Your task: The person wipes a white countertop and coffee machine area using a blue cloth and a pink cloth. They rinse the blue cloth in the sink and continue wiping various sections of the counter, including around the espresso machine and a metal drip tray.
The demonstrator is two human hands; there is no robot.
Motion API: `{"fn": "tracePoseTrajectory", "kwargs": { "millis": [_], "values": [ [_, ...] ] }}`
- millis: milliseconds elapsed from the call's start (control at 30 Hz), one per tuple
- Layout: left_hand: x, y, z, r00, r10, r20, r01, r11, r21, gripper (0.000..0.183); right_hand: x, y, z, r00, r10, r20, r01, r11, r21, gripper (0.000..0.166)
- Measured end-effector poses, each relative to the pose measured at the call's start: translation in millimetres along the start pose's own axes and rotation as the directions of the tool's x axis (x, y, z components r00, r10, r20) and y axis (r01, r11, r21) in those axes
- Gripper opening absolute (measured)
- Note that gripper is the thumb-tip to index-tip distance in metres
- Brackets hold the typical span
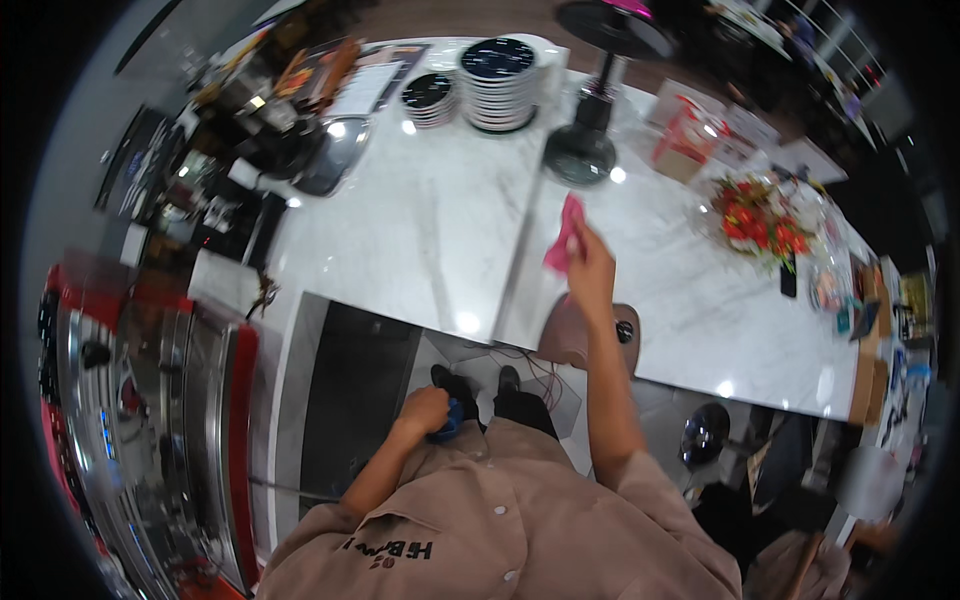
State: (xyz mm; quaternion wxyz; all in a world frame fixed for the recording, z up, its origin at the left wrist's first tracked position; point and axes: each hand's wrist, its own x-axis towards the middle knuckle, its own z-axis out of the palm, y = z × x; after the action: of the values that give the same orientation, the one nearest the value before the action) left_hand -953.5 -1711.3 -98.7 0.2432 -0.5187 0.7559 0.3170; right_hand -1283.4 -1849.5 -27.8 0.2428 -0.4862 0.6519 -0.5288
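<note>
A pink cloth (pixel 564 236) hangs bunched from the fingers of my right hand (pixel 591 261), which is stretched out over the white marble-look counter (pixel 390 247). I cannot tell whether the cloth touches the surface. Just beyond it stands the dark round base (pixel 579 156) of a black stand. Below my right forearm, a brownish-pink device (pixel 574 330) lies at the counter's near edge, partly covered by the arm. Close to my waist, my left hand (pixel 424 411) is closed around a blue item (pixel 450 421), mostly hidden by the fingers and too blurred to name.
Stacked saucers (pixel 429 99) and taller stacked plates (pixel 498 86) stand at the far edge. To the left are a metal tray (pixel 334 154) and a red-trimmed machine (pixel 225 442). Rightward sit a red flower arrangement (pixel 765 221), a phone (pixel 788 276) and a red-and-white bag (pixel 686 139). Another person (pixel 795 562) is at lower right.
</note>
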Motion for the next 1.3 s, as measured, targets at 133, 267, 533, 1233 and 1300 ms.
{"fn": "tracePoseTrajectory", "kwargs": {
  "millis": [133, 267, 533, 1233, 1300],
  "values": [
    [-42.6, -49.5, -6.3, 0.994, -0.092, 0.066, 0.096, 0.994, -0.05, 0.026, 120.3, 175.9, 70.8, 0.963, -0.21, 0.17, 0.269, 0.81, -0.521, 0.046],
    [-105.0, -86.2, 74.6, 0.982, -0.18, 0.063, 0.19, 0.944, -0.271, 0.029, 33.4, 141.0, 116.2, 0.91, -0.4, 0.108, 0.383, 0.713, -0.587, 0.056],
    [-127.4, -98.6, 99.3, 0.98, -0.196, 0.03, 0.179, 0.81, -0.558, 0.029, -171.1, 82.8, 70.9, 0.806, -0.063, 0.589, 0.53, 0.522, -0.669, 0.056],
    [-196.8, -193.3, 76.6, 0.89, -0.413, -0.193, 0.156, 0.674, -0.723, 0.038, 26.6, -146.1, 591.8, 0.582, -0.698, 0.417, 0.78, 0.625, -0.042, 0.048],
    [-214.6, -181.8, 99.5, 0.816, -0.568, -0.109, 0.263, 0.532, -0.805, 0.038, -39.8, -174.7, 612.0, 0.378, -0.745, 0.549, 0.886, 0.462, 0.017, 0.046]
  ]
}}
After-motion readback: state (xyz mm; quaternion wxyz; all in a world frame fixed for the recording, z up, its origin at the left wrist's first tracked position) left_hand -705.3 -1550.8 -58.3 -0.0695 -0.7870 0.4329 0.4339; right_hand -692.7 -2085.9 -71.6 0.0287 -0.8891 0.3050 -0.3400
